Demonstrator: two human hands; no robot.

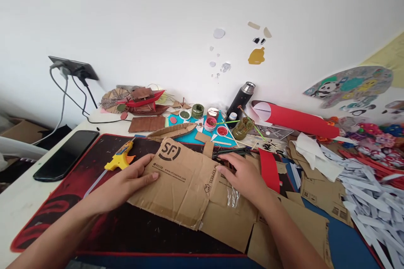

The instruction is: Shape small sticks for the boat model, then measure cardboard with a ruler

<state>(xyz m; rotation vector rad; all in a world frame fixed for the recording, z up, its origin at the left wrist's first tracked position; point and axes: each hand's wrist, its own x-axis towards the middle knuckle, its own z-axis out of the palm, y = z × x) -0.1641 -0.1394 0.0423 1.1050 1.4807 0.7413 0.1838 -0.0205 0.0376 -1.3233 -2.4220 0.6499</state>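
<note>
A creased brown cardboard sheet (181,185), printed with black lettering and a logo, lies over the dark mat in front of me. My left hand (135,180) grips its left edge, thumb on the printed face and fingers round the side. My right hand (241,174) rests at the upper edge by a fold, its thumb touching the cardboard and its curved fingers apart from the thumb. Just beyond those fingers lies a black tool (235,151), mostly covered. A strip of clear tape (232,197) shines on the right part of the sheet.
Left of the sheet lies a yellow glue gun (121,157), near a black phone (66,155). Paint pots (210,124), a black flask (241,98) and a red model boat (143,103) line the wall side. Paper strips (372,206) pile up at right.
</note>
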